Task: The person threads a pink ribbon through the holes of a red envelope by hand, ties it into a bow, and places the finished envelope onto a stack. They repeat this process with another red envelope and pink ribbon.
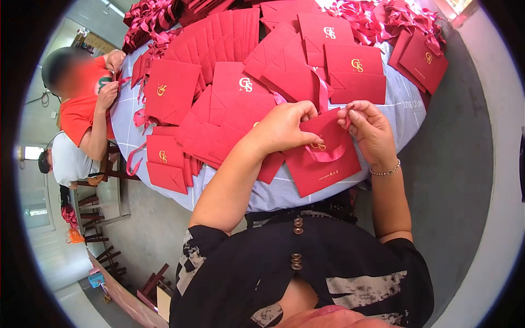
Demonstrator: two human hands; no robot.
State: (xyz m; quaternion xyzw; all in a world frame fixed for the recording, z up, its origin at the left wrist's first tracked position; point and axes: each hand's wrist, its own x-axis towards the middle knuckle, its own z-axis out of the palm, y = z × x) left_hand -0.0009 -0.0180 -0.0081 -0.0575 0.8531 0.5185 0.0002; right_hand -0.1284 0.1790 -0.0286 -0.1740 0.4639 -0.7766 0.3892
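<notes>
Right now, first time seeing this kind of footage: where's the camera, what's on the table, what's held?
No machine here: one fisheye camera worn on a person's head looks down at their own bare hands. The left hand and right hand both pinch a red paper envelope with a gold logo and a looped red fabric ribbon. It lies at the near edge of a round table under a pale blue cloth, covered in more red envelopes, with heaped red ribbons at the far side. A second person in an orange shirt works at the left.
</notes>
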